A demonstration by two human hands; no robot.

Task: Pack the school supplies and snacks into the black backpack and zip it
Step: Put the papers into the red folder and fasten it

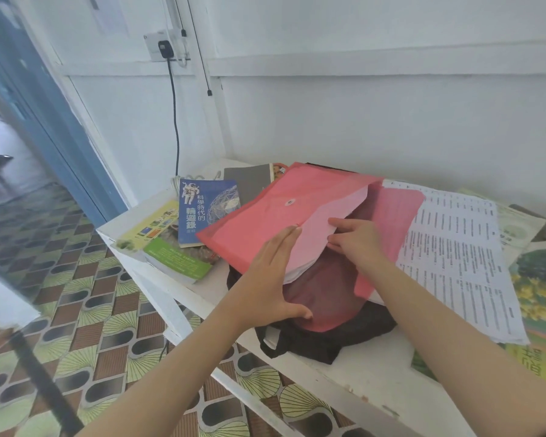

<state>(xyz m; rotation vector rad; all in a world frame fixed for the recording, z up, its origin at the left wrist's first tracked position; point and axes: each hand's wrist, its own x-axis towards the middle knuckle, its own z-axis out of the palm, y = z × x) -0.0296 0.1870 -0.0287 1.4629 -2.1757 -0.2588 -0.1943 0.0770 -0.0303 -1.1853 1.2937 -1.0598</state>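
While red folder (pixel 265 212) with papers (pixel 316 234) covers backpack (pixel 328 342), books (pixel 199 209) left, printouts (pixel 454 247) right.

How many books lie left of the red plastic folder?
3: a blue astronaut-cover paperback beside the folder, a thick green-and-yellow book nearer the table edge, a grey notebook behind them. Others may hide under the folder.

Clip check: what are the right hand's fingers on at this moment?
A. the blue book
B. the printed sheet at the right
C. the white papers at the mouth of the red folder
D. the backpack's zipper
C: the right hand pinches the edge of the white papers that stick out of the open red folder, while the left hand lies flat on the folder.
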